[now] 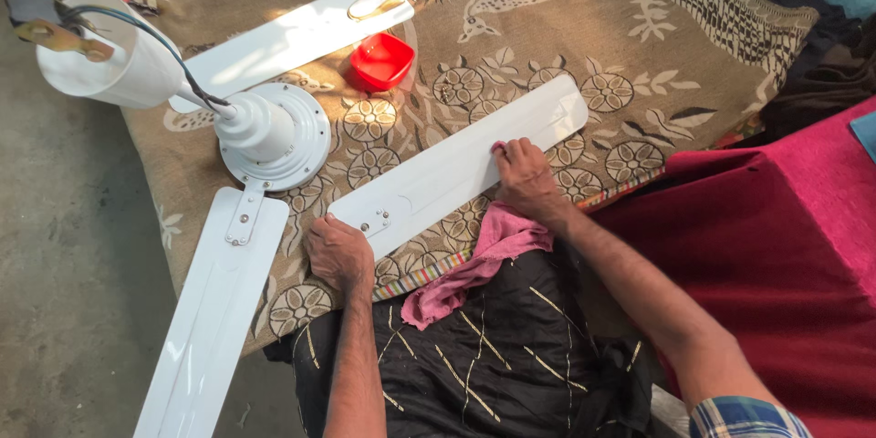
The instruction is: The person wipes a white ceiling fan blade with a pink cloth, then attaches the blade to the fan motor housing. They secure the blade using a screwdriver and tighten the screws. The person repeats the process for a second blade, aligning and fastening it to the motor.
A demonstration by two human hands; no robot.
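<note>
Bare grey concrete floor (pixel 64 246) lies at left. A brown patterned blanket (pixel 566 27) covers what may be a bed, sunlit in patches. Red cloth (pixel 785 246) drapes furniture at right.

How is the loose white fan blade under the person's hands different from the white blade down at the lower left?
The loose white metal blade lies detached on the patterned brown cloth, while the lower-left white blade is bolted to the round white motor hub. The loose one is held by the left hand and rubbed by the right hand with a pink rag; the other is untouched. Both are long, flat and white.
</note>
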